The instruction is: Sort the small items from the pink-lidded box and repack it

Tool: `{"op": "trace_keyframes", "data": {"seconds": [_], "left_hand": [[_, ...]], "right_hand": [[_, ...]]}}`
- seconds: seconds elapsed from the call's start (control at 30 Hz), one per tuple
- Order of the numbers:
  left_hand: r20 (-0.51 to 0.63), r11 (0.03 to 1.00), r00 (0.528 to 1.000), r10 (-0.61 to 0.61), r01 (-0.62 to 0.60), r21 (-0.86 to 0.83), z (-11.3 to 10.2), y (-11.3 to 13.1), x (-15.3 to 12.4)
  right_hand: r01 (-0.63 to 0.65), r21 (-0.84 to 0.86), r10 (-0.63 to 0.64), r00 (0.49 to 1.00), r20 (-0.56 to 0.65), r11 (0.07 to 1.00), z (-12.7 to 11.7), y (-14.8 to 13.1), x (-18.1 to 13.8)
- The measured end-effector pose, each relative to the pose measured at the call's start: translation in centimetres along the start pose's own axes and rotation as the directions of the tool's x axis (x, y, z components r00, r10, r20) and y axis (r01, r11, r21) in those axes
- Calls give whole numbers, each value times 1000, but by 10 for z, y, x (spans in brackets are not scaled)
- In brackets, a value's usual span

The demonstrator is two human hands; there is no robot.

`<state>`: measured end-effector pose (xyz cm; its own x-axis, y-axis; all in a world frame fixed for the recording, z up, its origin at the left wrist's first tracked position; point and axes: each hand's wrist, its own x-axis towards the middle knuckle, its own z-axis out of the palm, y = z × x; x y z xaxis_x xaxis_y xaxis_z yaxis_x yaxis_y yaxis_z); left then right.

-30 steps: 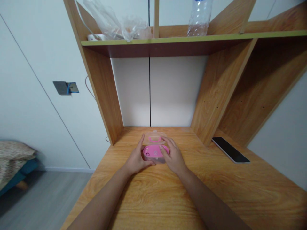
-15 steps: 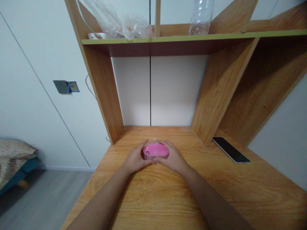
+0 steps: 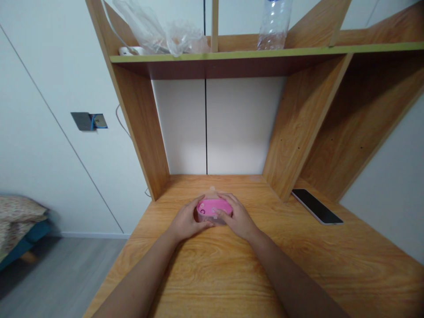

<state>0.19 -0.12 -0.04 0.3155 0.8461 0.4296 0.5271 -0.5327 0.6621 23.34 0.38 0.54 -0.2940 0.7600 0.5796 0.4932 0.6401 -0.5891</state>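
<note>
An oval plastic box (image 3: 208, 204) with a pink top and clear, see-through sides rests on the wooden desk (image 3: 212, 269). My left hand (image 3: 185, 221) wraps its left end, thumb along the near side and fingers round the back. Around the right end curls my right hand (image 3: 240, 218), its thumb on the front part of the pink top and its fingers behind. A small clear flap (image 3: 212, 189) sticks out at the far side of the box. What is inside the box cannot be made out.
To the right lies a dark-screened phone or tablet (image 3: 317, 206) beside an upright wooden panel (image 3: 298, 132). Overhead, a shelf (image 3: 232, 55) carries a clear plastic bag (image 3: 185, 37), a white plug strip (image 3: 130, 51) and a clear bottle (image 3: 274, 26). An open wall socket (image 3: 88, 121) is at left.
My right thumb has moved from the box's near side up onto its pink top. The clear flap at the back now stands out more. My left hand keeps its place.
</note>
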Motion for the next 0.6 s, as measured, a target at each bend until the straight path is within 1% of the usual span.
{"op": "trace_keyframes", "data": {"seconds": [0.07, 0.2, 0.37, 0.6], "left_hand": [[-3, 1000, 1000, 7, -7, -17, 0, 0, 0], [0, 998, 1000, 31, -31, -55, -1, 1, 0], [-3, 998, 999, 37, -37, -44, -2, 1, 0], [14, 998, 1000, 20, -20, -52, -1, -1, -1]], "right_hand": [[22, 9, -22, 1000, -15, 1000, -1, -2, 0], [59, -5, -59, 998, -1, 998, -2, -6, 0], [93, 9, -93, 996, 15, 996, -3, -10, 0], [78, 25, -79, 997, 14, 997, -2, -10, 0]]}}
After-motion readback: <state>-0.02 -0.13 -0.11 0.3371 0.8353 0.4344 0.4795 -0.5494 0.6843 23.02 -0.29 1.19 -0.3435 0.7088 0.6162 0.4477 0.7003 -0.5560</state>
